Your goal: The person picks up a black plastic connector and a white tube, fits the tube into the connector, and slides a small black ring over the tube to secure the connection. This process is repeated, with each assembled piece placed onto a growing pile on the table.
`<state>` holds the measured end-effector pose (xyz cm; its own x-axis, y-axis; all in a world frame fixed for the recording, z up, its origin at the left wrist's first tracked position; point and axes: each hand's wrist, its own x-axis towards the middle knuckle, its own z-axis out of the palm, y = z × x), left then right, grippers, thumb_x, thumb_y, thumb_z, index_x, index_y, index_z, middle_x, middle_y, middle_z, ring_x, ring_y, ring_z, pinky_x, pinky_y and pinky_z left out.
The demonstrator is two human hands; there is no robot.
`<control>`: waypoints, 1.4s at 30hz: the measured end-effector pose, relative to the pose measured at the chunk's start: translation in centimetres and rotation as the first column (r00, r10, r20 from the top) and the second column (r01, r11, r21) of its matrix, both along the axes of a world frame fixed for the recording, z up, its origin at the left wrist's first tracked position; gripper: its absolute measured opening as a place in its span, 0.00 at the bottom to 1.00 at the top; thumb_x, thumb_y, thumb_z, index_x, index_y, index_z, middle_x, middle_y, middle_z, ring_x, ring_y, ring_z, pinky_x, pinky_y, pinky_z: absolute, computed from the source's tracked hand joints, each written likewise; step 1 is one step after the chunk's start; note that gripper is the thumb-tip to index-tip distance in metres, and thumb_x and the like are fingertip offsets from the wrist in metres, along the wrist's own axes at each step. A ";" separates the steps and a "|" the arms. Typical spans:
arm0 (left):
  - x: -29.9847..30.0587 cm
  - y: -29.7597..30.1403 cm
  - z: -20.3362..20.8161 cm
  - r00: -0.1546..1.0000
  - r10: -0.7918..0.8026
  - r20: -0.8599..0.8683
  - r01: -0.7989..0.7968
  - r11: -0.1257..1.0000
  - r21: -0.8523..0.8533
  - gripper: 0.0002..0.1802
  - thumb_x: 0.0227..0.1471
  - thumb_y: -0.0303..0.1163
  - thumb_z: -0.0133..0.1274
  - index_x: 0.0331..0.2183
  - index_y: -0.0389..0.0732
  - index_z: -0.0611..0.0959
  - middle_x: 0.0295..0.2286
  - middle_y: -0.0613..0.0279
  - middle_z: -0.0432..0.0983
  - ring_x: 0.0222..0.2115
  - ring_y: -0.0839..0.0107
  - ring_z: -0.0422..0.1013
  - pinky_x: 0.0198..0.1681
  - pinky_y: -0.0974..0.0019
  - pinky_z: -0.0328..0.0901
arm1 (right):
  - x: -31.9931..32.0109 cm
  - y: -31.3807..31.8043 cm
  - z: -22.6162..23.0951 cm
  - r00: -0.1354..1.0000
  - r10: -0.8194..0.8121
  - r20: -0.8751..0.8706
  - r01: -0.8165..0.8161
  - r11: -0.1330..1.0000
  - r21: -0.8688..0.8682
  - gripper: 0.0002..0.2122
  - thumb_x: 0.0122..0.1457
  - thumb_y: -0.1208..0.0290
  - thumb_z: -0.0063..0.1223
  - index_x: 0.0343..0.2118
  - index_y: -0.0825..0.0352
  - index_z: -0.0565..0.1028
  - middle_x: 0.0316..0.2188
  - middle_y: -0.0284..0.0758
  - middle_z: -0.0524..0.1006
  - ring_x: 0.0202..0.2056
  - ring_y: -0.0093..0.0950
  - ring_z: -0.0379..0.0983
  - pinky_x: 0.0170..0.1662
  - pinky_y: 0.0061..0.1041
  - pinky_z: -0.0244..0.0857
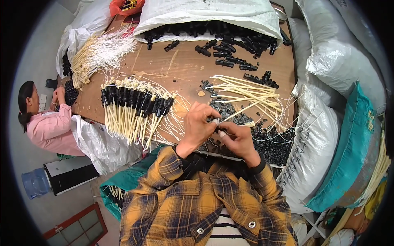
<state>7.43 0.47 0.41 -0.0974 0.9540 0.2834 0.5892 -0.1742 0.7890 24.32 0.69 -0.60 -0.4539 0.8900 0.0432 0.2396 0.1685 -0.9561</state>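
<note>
Close together over the table's near edge, both my hands are closed in a pinch. My left hand [197, 124] and my right hand [239, 140] meet at the end of a cream-coloured thin tube [239, 112], which slants up and away to the right. A small dark bit shows between the fingertips, too covered to make out. Beyond my hands lies a loose bundle of similar cream tubes [248, 90] with white strings. To their left, a row of assembled pieces [135, 106] joins black fittings to cream tubes.
Small black parts [273, 145] are heaped by my right hand. Black plastic fittings [232, 45] spill from a white sack [213, 14] at the back. White-stringed tubes [96, 53] lie far left, near another person [51, 123]. Full sacks [316, 135] crowd the right edge.
</note>
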 end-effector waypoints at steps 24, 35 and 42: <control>-2.3 0.4 0.9 0.902 -0.428 0.059 0.418 0.831 -0.366 0.24 0.34 0.19 0.57 0.40 0.40 0.79 0.29 0.54 0.77 0.30 0.59 0.76 0.34 0.64 0.70 | 1.8 -0.1 2.1 0.871 -0.005 0.492 -0.213 0.898 0.385 0.22 0.47 0.79 0.51 0.47 0.51 0.77 0.25 0.36 0.78 0.23 0.35 0.75 0.23 0.30 0.66; -1.7 -1.3 -0.2 0.971 -0.197 -0.137 0.160 0.957 -0.241 0.19 0.32 0.16 0.56 0.33 0.39 0.78 0.24 0.52 0.77 0.25 0.58 0.76 0.27 0.64 0.69 | 0.7 0.5 1.8 0.928 0.054 0.368 -0.113 0.984 0.140 0.18 0.51 0.83 0.50 0.46 0.60 0.77 0.32 0.41 0.80 0.29 0.29 0.80 0.32 0.23 0.70; -2.0 -1.5 -0.6 0.982 -0.172 -0.073 0.155 0.967 -0.202 0.18 0.31 0.16 0.56 0.31 0.38 0.77 0.24 0.53 0.77 0.25 0.58 0.76 0.28 0.65 0.69 | 0.8 1.6 2.2 0.951 0.195 0.240 -0.144 0.966 -0.214 0.19 0.53 0.83 0.46 0.48 0.66 0.75 0.41 0.38 0.80 0.41 0.23 0.77 0.44 0.21 0.68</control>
<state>5.39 -1.02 -0.14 0.0818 0.9924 0.0916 0.6353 -0.1227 0.7625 25.10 2.33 1.64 -0.5715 0.7789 -0.2581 0.4649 0.0482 -0.8840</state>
